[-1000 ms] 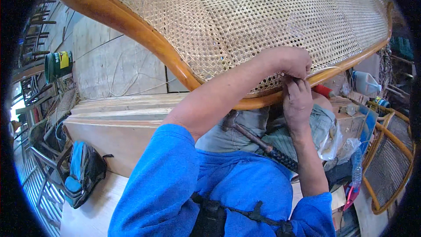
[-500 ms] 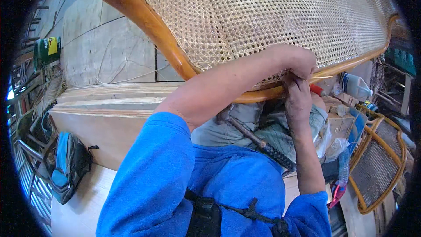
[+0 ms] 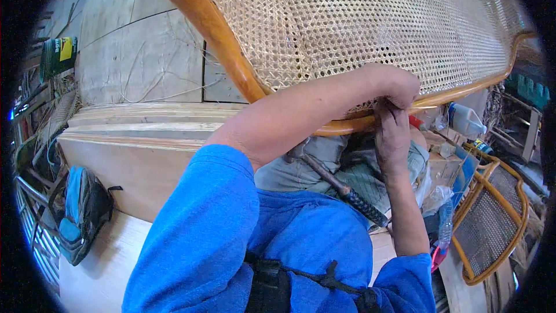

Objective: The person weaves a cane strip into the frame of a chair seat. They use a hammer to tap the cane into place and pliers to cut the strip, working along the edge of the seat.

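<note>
At the near edge of the woven cane panel (image 3: pixel 370 17), with left hand (image 3: pixel 401 88) bent over the weave and right hand (image 3: pixel 394 139) at the glossy wooden rail (image 3: pixel 347 126) from the near side, about equally close. Spread mostly beyond the grip, with long axis running crosswise, left to right. Cannot tell whether clenched or pinching anything (fingertips hidden where both meet). Cropped at the top, so hard to judge in full.

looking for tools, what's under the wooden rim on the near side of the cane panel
Below the wooden rim, a hammer lies over the grey trousers, and something red shows beside the right hand. Whatever is farther beneath the cane panel is covered.
</note>
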`<state>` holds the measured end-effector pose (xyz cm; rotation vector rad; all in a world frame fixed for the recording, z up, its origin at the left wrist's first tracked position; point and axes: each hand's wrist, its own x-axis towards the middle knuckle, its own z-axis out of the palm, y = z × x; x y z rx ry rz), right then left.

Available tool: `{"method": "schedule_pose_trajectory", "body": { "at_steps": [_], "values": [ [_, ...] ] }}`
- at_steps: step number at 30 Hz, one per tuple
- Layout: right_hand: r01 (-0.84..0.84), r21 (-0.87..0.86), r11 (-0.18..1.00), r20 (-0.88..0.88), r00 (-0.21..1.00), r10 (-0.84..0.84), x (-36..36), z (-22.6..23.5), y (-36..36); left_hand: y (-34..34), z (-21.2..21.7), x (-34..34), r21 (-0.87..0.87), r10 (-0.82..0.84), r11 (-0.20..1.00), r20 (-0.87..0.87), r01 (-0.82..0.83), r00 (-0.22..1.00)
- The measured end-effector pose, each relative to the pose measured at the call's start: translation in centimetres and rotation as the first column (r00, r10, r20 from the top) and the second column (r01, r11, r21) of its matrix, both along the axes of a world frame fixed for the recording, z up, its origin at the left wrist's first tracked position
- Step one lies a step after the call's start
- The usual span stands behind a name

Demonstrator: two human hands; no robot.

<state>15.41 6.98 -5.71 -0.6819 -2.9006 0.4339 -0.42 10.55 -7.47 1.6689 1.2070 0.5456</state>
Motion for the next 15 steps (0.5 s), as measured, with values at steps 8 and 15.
{"method": "schedule_pose_trajectory", "body": {
  "at_steps": [8,15],
  "values": [
    [-0.058,0.011,0.998,0.022,0.998,0.058,-0.4,0.8,0.1,0.0,-0.3,-0.3,-0.025,-0.013,1.0,0.103,0.016,0.995],
    [-0.126,0.076,0.989,0.083,0.989,0.12,-0.5,1.0,0.6,0.2,-0.2,0.0,-0.091,0.012,0.996,0.085,-0.004,0.996]
  ]
}}
